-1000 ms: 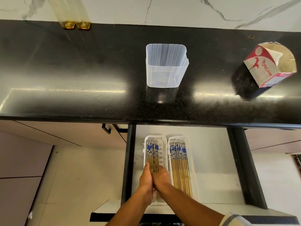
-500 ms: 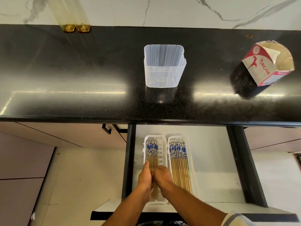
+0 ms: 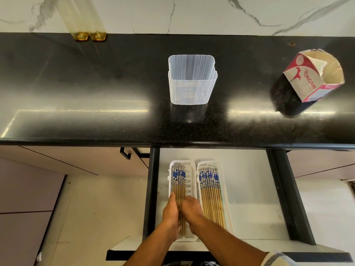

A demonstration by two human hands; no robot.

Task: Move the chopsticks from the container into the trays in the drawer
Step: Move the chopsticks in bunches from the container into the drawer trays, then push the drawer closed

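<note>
At six o'clock, left hand [image 3: 171,213] and right hand [image 3: 190,210] squeeze blue-patterned bamboo chopsticks [image 3: 179,187] in the slotted white plastic tray [image 3: 192,191]; uneven pressure could splay them.

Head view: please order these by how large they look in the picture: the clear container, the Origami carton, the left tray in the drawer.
1. Left tray, longest, though the hands hide part of it.
2. Clear container and Origami carton: these look about alike, so I leave them unranked.
</note>
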